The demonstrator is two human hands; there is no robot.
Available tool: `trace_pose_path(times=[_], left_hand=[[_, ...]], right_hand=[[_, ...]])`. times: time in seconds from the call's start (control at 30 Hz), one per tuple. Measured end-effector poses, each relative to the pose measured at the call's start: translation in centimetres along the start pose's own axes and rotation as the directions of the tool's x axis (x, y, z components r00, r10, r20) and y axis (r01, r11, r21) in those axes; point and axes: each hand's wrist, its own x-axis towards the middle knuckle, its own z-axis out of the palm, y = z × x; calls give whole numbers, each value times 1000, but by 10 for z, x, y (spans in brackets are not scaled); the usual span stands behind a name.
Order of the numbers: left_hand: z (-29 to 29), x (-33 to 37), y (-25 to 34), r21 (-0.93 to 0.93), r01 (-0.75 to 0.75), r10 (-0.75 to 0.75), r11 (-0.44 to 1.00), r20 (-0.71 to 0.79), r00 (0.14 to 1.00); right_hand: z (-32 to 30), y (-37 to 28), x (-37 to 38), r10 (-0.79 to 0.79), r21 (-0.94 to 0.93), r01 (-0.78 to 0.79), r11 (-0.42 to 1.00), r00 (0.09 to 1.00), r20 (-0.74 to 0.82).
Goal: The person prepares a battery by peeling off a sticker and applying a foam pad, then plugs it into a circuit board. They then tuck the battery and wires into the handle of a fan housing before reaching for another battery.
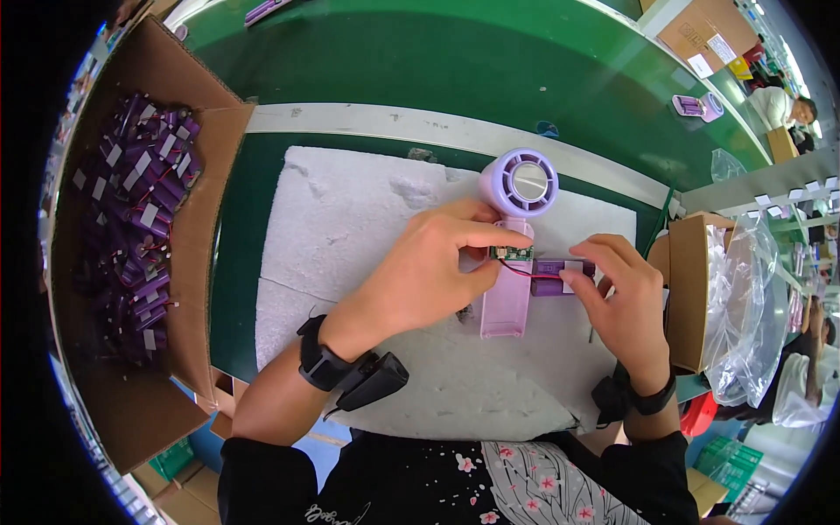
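A light-purple handheld fan lies on a white foam sheet (pixel 350 210), its round head (pixel 494 188) away from me and its open pink handle shell (pixel 504 306) toward me. My left hand (pixel 429 262) is closed, thumb and forefinger at a small green circuit board (pixel 514 253) at the shell's upper end. Its other fingers bend behind the fan's neck. Just right of the shell, my right hand (pixel 619 293) grips a purple two-cell battery pack (pixel 549 285) with a white label. Red and black wires (pixel 518 272) run between the board and the pack.
On the left stands a large cardboard box (pixel 206 175) full of purple battery packs (pixel 144 219). A smaller carton (pixel 687 289) with clear plastic bags (pixel 744 306) is at the right. Another fan (pixel 711 107) lies far right on the green surface (pixel 394 52). A person (pixel 774 109) sits beyond.
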Motion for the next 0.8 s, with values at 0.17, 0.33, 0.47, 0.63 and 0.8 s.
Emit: trace_pose_path(times=[0.17,0.33,0.47,0.63,0.8], left_hand=[[1,-1,4,3,43,-43,999,-6,999],[2,-1,4,-8,50,-50,999,-17,999],[2,-1,6,5,34,-34,999,-12,999],[2,-1,5,13,50,-50,999,-12,999],[3,-1,3,20,36,-36,999,-24,999]], right_hand=[[-1,6,-3,-356,-129,351,927,934,-19],[1,-1,-8,-342,-159,334,929,939,-25],[0,-2,-10,-333,-199,321,926,942,-32],[-5,3,-4,-291,-113,289,951,957,-1],[-8,4,-3,-305,-89,307,948,952,39]])
